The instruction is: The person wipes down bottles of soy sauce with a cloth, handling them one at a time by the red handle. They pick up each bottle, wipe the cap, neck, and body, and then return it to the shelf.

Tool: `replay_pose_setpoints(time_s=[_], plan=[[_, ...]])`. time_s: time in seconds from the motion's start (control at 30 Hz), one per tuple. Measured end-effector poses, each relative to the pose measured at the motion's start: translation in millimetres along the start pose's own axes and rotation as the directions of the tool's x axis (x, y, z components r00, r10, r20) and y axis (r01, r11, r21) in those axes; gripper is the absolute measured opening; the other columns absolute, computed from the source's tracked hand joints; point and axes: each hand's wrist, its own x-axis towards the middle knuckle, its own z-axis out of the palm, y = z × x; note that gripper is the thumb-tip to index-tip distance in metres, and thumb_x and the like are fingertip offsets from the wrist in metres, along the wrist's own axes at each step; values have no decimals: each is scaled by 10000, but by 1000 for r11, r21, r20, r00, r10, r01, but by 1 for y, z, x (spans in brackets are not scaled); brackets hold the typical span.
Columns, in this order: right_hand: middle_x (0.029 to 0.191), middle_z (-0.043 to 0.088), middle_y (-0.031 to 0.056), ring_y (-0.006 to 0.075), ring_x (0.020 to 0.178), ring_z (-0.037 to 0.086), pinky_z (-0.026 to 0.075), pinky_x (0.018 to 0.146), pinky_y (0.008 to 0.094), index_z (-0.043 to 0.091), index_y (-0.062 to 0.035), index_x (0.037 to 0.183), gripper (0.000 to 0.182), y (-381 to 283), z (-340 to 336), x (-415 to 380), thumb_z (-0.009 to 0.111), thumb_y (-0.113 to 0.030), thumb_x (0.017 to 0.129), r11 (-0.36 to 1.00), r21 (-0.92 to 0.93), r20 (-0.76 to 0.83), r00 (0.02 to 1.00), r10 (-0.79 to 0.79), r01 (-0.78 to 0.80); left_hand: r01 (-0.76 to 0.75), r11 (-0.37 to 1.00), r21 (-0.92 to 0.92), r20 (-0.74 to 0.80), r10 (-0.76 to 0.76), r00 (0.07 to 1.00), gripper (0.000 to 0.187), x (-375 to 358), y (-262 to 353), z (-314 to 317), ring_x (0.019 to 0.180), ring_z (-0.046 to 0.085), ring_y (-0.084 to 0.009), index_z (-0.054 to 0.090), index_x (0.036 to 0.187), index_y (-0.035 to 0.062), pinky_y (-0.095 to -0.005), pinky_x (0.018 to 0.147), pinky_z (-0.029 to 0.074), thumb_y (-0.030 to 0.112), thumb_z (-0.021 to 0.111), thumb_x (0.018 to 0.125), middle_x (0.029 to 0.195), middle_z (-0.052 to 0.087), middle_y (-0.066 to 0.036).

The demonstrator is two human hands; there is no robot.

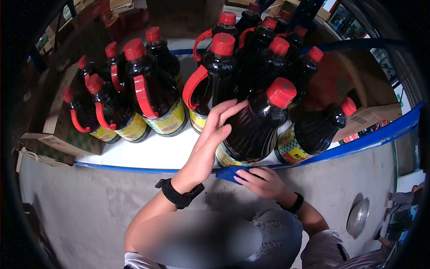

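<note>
A large bottle of dark liquid (251,130) with a red cap stands at the front of the shelf. My left hand (206,145) rests against this bottle's left side, fingers stretched out and the thumb apart. At the shelf's front edge, just below the bottle, my right hand (264,181) has its fingers closed on a blue cloth (230,174). The cloth lies close to the bottle's base; whether it touches cannot be made out. Right of the bottle, another dark bottle (309,134) with a checked yellow label appears tilted in the lens.
More red-capped bottles (156,92) with red handles stand on the white shelf (152,159), edged in blue. Opened cardboard boxes (62,125) flank them on the left, with another cardboard box (371,116) at right. A metal bowl (358,218) is on the concrete floor (89,197).
</note>
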Motion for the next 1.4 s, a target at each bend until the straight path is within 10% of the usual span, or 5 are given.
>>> replay_pose_setpoints(time_s=[0.2, 0.77, 0.87, 1.17, 1.4], plan=[[1173, 590, -4, 129, 845, 474, 385, 749, 260, 663, -220, 1033, 335, 15, -45, 23, 624, -128, 714, 983, -73, -440, 890, 119, -168, -1, 999, -39, -7, 1, 1000, 548, 5, -8, -4, 1266, 334, -207, 303, 1312, -25, -322, 1078, 159, 388, 199, 968, 1356, 404, -129], [1098, 625, 3, 63, 912, 546, 371, 726, 248, 653, -77, 968, 243, 7, -30, 45, 595, -32, 736, 945, -295, -27, 987, -158, 143, 17, 985, -172, -25, -22, 999, 650, 5, 0, -3, 1261, 345, -221, 355, 1287, -38, -347, 1078, 168, 468, 117, 954, 1317, 448, -150], [1142, 585, 18, 115, 872, 551, 453, 658, 242, 636, -47, 980, 224, 1, -7, 26, 589, -39, 761, 992, 80, 236, 966, -110, 93, -1, 989, -151, 8, 2, 1000, 620, 4, 3, -10, 1266, 339, -204, 372, 1288, -8, -334, 1065, 176, 460, 130, 960, 1325, 446, -142], [1231, 544, 80, 92, 999, 495, 349, 774, 254, 621, -2, 973, 287, 15, -85, 97, 608, -17, 686, 934, -187, -138, 950, 281, -303, -263, 965, 18, -238, 260, 936, 451, 3, 23, -22, 973, 558, -208, 531, 1047, -19, -316, 893, 364, 335, 274, 939, 982, 603, -134], [1178, 553, 96, 194, 694, 420, 396, 606, 255, 596, 2, 981, 325, 3, -44, 99, 606, -52, 660, 943, -307, -59, 992, 113, -126, -279, 958, 67, -386, 283, 878, 351, -7, 33, -20, 843, 550, -160, 528, 962, -10, -284, 819, 381, 276, 331, 906, 850, 587, -101]])
